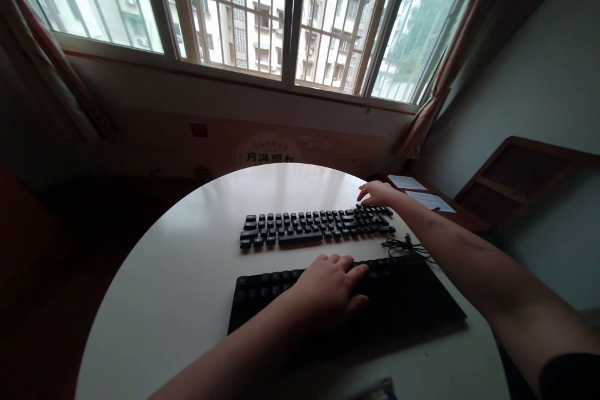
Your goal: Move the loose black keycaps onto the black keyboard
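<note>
- The two hands are apart. The left hand (330, 281), fingers loosely spread, lies palm down on the keyboard (417, 294) at lower centre.
- The right hand (377, 192) reaches to the right of centre, fingers bent over the far end of the loose keycaps (300, 238); whether it pinches one I cannot tell.
- The keyboard is a dark, flat rectangle with a row or two of blocky keys showing along its far side.
- The keycaps, small, black and squarish, with one long bar among them, stand in rows at the centre of the frame.
- A thin black cable (405, 245) lies bunched near the keyboard's far right corner.
- Beneath everything is a smooth, glossy white table (173, 287) with a rounded edge.
- At right, flat paper sheets (429, 201) lie on a brown wooden surface.
- Along the top, barred glass windows (290, 19) sit between folded fabric curtains (429, 112).
</note>
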`<state>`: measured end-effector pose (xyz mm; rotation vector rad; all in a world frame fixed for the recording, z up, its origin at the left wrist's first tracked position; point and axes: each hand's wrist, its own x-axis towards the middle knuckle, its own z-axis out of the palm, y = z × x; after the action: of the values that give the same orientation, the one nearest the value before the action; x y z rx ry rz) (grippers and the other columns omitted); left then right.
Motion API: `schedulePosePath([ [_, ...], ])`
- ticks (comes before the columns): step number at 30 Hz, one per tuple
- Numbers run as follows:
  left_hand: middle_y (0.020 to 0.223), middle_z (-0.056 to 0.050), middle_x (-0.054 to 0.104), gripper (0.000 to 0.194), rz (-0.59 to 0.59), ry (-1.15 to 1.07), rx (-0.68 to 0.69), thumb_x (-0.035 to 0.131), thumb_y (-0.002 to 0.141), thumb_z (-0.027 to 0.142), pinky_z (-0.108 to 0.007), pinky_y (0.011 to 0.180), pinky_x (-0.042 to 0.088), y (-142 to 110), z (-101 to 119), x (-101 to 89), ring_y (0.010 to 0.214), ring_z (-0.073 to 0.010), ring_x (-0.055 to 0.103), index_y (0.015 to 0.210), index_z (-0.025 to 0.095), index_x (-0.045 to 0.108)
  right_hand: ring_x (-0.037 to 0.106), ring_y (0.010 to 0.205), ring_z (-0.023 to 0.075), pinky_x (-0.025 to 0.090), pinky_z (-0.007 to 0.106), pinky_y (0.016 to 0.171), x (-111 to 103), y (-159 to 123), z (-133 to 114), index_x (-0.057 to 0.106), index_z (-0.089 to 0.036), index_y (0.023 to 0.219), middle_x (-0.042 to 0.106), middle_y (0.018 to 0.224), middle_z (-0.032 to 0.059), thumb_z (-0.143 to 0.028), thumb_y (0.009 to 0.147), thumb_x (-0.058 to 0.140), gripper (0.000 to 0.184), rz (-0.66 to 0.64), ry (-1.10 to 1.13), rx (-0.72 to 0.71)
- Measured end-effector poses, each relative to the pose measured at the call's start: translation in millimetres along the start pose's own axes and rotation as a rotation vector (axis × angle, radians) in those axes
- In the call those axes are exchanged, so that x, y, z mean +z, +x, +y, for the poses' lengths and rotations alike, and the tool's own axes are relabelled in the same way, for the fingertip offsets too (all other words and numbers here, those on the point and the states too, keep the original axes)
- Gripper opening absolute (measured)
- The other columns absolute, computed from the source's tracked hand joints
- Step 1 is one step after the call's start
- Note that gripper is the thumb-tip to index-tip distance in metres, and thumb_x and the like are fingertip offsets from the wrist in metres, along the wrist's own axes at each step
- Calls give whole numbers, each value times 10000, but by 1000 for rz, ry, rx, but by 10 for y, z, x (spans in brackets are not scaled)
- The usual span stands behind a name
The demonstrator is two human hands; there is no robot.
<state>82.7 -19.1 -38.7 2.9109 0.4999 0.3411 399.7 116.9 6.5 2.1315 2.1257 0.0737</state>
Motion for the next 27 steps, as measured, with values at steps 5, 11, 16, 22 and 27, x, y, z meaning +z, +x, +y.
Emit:
schedulePosePath([
  [5, 1309, -122, 602, 582, 2, 1, 1, 469, 961, 537, -448, 927, 480, -5, 1, -1, 1110, -314, 606, 1449, 220, 459, 580, 1191, 262, 482, 501, 1013, 67, 35, -25, 632, -195, 1221, 585, 1348, 98, -362, 962, 618, 308, -60, -20, -5],
  [11, 1288, -120, 608, 580, 7, 0, 4, 477, 957, 537, -450, 909, 483, -4, -3, 1, 1095, -315, 607, 1444, 222, 462, 627, 1085, 234, 545, 445, 920, 166, 62, -54, 615, -189, 1235, 610, 1284, 94, -355, 973, 605, 311, -32, -1, 22],
  [16, 1296, -123, 607, 591, 1, 1, 5, 473, 958, 544, -451, 926, 477, 0, 2, -3, 1111, -316, 603, 1450, 215, 456, 625, 1108, 240, 522, 466, 957, 182, 46, -96, 657, -181, 1161, 645, 1243, 91, -341, 959, 624, 260, 105, 64, 11],
  [22, 1337, -132, 595, 593, -10, 5, 1, 486, 958, 536, -453, 955, 468, 9, 1, 4, 1150, -322, 594, 1456, 215, 455, 663, 1098, 243, 492, 370, 1010, 6, -349, -101, 757, -229, 1037, 738, 1144, 56, -263, 908, 617, 193, 348, 226, -125],
  [27, 1355, -128, 589, 587, -16, -4, -6, 502, 957, 513, -473, 976, 464, 13, 10, -21, 1172, -327, 586, 1460, 214, 456, 693, 1041, 242, 540, 380, 961, -30, -1231, -118, 750, -229, 1067, 751, 1107, 57, -330, 924, 595, 234, 489, 358, -241],
])
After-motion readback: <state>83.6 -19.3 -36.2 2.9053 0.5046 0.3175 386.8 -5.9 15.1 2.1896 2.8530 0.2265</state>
